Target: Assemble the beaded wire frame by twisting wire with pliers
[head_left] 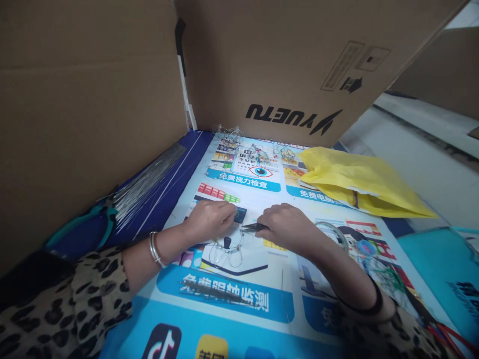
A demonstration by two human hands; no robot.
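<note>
My left hand [212, 219] is closed in a pinch at the upper end of a thin silvery wire piece [229, 253]; its fingertips and the exact grip are partly hidden. Several rounded wire loops with small bead-like spots hang below that hand. My right hand [286, 227] is wrapped round a pair of pliers [254, 227], whose handles are hidden in the palm. The dark, narrow jaws point left, with their tips at the wire close to my left fingers. Below the wire, a dark thin strip or bundle [217, 291] lies on the printed sheet [277, 271].
Cardboard panels [224, 65] stand behind and left. A bundle of straight wires [145, 182] and teal-handled pliers [84, 227] lie left. Wire pieces [258, 152] lie at the back. On the right are a yellow bag [359, 179], a wire coil [335, 234] and tangled green wires [389, 276].
</note>
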